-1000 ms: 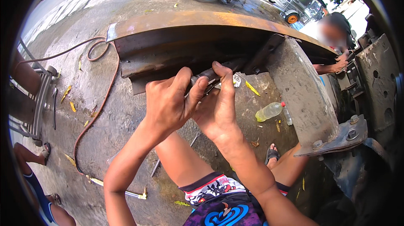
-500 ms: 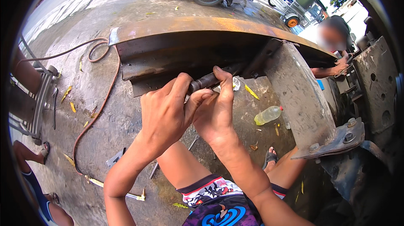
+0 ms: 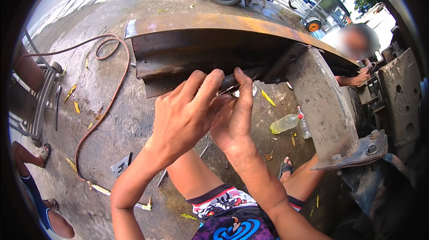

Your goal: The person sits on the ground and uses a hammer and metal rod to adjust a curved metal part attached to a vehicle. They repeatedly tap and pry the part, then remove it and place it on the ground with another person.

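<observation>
Both my hands meet at the lower edge of a long rusty steel beam (image 3: 201, 43) in the head view. My left hand (image 3: 187, 110) curls its fingers round a dark cylindrical metal part (image 3: 230, 81) under the beam. My right hand (image 3: 237, 115) pinches the same part between thumb and forefinger, just to the right of the left fingers. Most of the part is hidden by my fingers. A grey steel bracket (image 3: 321, 101) with bolts slopes down from the beam on the right.
A red-brown hose (image 3: 105, 101) snakes over the wet concrete at left. A plastic bottle (image 3: 283, 124) lies under the beam. Another person (image 3: 357, 43) works at the far right by heavy bolted machinery (image 3: 402, 92). Small tools lie near my left knee; someone's legs show at lower left.
My hands have stayed on the dark part under the beam; the left fingers have shifted slightly higher over it and the view has drifted a little.
</observation>
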The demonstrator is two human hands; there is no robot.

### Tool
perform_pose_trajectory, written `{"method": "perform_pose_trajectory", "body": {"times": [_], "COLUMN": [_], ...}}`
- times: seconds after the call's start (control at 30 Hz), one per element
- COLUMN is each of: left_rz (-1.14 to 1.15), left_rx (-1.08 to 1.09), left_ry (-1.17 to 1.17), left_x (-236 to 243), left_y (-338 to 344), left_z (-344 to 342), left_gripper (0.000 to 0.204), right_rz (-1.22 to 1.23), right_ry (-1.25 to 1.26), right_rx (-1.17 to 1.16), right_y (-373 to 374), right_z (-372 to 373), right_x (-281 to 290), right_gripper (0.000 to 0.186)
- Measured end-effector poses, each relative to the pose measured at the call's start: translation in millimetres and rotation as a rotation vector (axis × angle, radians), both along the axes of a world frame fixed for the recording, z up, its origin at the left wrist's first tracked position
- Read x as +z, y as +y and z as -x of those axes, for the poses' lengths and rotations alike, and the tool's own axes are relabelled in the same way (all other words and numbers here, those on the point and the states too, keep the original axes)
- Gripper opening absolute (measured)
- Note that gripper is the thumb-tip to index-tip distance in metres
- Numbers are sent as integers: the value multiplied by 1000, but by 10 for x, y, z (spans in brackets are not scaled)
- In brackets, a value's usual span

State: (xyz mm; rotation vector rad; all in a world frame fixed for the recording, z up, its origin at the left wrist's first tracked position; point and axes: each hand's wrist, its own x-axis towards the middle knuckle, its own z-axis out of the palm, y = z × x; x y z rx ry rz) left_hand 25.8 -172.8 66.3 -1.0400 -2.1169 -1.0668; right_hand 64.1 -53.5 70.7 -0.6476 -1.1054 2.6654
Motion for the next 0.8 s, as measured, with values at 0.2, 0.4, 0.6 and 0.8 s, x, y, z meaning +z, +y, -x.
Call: {"method": "perform_pose_trajectory", "body": {"times": [0.2,0.4,0.6,0.8], "left_rz": [-65,-32,-268,-161], "left_rx": [52,58,-78,-44], "left_ry": [49,-150,-40,102], "left_x": [-179,-202,-204,-308], "left_y": [42,-7,27,-35], "left_z": [179,141,163,147], "left_gripper": [23,28,37,71], "right_rz": [32,1,-58,-58], "right_ry": [3,-84,108,87], "right_rx": [18,0,-33,11], "right_y": [-33,-44,-93,-60], "right_z": [39,19,34,29], "right_x": [-38,-79,-95,-108], "right_gripper": [39,37,34,39]}}
